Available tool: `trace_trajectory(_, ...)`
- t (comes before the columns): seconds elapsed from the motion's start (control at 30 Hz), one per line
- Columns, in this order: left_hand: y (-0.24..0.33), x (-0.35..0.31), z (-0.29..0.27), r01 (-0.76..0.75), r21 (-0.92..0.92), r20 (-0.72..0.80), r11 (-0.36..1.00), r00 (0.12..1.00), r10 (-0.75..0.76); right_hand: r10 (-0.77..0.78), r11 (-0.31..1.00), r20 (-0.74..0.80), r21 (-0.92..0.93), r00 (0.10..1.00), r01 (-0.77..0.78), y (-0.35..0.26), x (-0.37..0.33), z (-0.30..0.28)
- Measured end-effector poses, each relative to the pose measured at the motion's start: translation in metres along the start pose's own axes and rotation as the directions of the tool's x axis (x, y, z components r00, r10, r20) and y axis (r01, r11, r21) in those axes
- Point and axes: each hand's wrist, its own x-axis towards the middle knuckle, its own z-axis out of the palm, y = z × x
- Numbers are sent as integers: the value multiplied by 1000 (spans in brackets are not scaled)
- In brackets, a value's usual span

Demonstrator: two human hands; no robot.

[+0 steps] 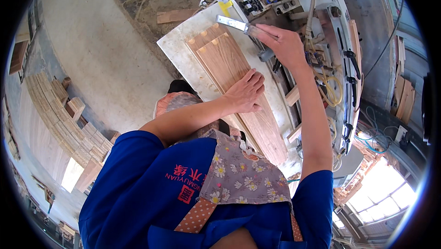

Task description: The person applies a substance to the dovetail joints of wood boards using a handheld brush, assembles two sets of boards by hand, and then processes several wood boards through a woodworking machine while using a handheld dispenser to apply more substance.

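My right hand [287, 46] grips the handle of a flat-bladed chisel [232, 22], raised over the far end of the white worktable [177, 42]. Its metal blade points left, above the wood and apart from it. Two long brown wooden boards [225, 56] lie stacked lengthwise on the table, slightly offset, with pale rounded spots at their far ends. Resting on the upper board around its middle is my left hand [246, 91], palm down, fingers partly spread and slightly bent. Part of the board is hidden under that hand.
Along the table's right side stands a machine with a control box [255, 4], hoses [312, 0] and black clamp levers [351, 60]. Small wood blocks [293, 96] sit beside it. Stacked timber [64, 115] fills the left. A loose plank [174, 16] lies on the floor beyond the table.
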Motion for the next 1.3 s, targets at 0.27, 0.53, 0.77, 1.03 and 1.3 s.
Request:
trace_trajectory(0.27,4,0,3,-1,-17,5,1000,1000,1,73,997,35,-33,997,-71,-2,-9,9)
trace_trajectory(0.53,5,1,3,-3,-4,5,1000,1000,4,198,906,324,300,925,-299,26,-3,11)
trace_trajectory(0.77,6,1,0,1,-29,11,1000,1000,-1,165,883,242,396,956,-252,19,4,10)
trace_trajectory(1.03,10,3,5,5,-43,1,999,1000,-5,220,960,236,119,947,-253,18,2,-17)
trace_trajectory(1.3,12,3,3,4,-18,5,1000,1000,-3,236,960,198,103,951,-259,12,3,-8)
